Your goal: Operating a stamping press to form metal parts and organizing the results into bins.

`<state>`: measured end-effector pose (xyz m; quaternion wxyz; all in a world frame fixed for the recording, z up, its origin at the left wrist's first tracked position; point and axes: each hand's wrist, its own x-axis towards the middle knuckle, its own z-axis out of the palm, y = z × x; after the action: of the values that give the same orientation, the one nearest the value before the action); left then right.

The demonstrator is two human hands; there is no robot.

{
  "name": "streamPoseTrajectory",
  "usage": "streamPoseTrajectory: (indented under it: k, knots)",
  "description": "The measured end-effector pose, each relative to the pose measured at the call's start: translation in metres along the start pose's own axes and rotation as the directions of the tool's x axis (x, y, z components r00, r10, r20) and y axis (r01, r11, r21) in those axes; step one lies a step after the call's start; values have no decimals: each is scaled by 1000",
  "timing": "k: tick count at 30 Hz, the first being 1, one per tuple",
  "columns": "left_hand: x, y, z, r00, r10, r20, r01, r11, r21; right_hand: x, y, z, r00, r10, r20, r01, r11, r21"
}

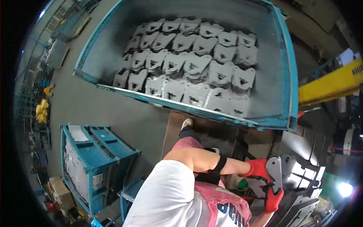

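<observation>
Red left glove: the left hand has its fingers curled in at the side of a grey plate. How tight it squeezes, I cannot tell.
Red right glove: the right hand is bent round the low end of the same plate, just below the left one. If one hand lets go too soon, the plate could tip and drop.
Grey plate: it is up in front of the body, on the right side, well apart from the big bin. It looks hard and thin, so its edge could cut a glove or pinch a finger.
Darker plate: another piece is right behind it. The two could bang, or a fingertip could get stuck between them.
White shoe: the shoe is on a brown step by the bin. A dropped plate could hurt a foot, and a bad step near the edge could make the person trip.
Big blue bin: its rim is high, and a plate could bump it.
Plate piles: inside, rows of grey piles sit close. Some lean a bit, so a knock could make them slide.
</observation>
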<state>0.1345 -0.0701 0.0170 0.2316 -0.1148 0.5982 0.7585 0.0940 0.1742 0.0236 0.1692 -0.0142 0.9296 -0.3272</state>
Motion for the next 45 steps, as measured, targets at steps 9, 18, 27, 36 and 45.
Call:
streamPoseTrajectory:
  k: [9, 18, 27, 36, 45]
  knots:
    - [-124, -83, -166, 984, 40, -176, -67, 986, -153, -41, -147, 185, 839, -77, 539, -11, 987, 159]
    - [-153, -87, -293, 995, -22, -101, 9, 992, -127, -54, -234, 273, 816, -51, 576, -193, 915, 355]
    - [-91, -45, -315, 987, -157, 40, 161, 931, -328, -9, -230, 277, 861, 47, 506, -381, 718, 583]
    - [10, -35, -327, 995, -98, 33, 98, 995, -9, 62, -234, 236, 968, -37, 247, 56, 996, -71]
    - [83, -30, -340, 993, -68, -98, 81, 987, 141, 59, -193, 206, 936, -352, 13, 352, 936, -2]
